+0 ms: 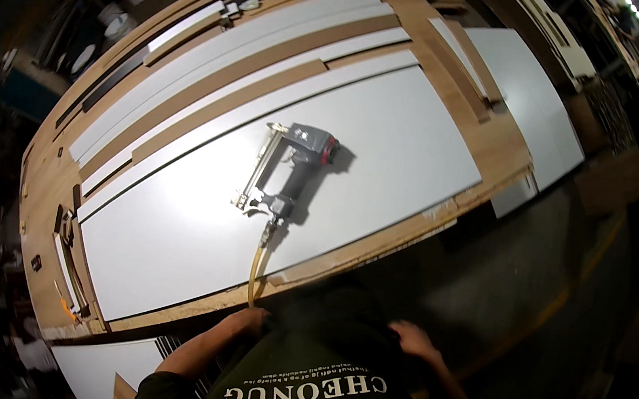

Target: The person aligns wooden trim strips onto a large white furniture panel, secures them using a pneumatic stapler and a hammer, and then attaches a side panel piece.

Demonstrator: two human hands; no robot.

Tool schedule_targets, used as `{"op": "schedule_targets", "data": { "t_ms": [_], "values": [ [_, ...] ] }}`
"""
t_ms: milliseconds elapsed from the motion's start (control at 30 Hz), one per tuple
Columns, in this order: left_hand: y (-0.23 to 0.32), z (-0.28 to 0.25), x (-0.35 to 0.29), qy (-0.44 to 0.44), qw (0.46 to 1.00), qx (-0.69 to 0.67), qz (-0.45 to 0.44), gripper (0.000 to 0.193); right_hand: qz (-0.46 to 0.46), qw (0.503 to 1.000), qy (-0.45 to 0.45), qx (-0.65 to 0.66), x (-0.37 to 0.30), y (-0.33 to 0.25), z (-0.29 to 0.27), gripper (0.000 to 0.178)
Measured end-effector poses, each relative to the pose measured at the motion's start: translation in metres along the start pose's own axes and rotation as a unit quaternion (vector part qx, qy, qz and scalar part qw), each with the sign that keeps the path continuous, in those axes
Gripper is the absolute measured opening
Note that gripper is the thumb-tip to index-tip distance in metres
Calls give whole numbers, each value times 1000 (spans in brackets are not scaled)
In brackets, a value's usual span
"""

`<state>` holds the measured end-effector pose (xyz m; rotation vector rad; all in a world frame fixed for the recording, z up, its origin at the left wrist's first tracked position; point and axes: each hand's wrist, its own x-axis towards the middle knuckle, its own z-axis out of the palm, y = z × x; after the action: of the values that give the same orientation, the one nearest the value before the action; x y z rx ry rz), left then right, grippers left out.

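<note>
Fingers of the left hand (243, 321) and right hand (415, 341) are partly lost against the dark shirt (297, 360); I cannot tell whether either set is closed. On the white panel (382, 159) lies the nail gun (306, 167), looking rigid and fairly hefty, best taken by its dark handle (296, 184), its yellow hose (254, 272) likely to drag. Both forearms angle inward short of the panel's near edge, left hand closer to it.
</note>
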<state>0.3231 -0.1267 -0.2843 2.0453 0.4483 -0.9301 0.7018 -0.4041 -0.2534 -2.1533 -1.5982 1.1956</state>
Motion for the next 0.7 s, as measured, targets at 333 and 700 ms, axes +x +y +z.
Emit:
{"op": "schedule_targets", "data": {
  "t_ms": [333,700],
  "values": [
    [47,5,-65,200,942,-225,-148,48,-30,865,-47,498,252,-76,-172,36],
    [161,-96,-44,533,725,-410,-149,33,10,926,155,343,351,-166,-72,45]
  ]
}}
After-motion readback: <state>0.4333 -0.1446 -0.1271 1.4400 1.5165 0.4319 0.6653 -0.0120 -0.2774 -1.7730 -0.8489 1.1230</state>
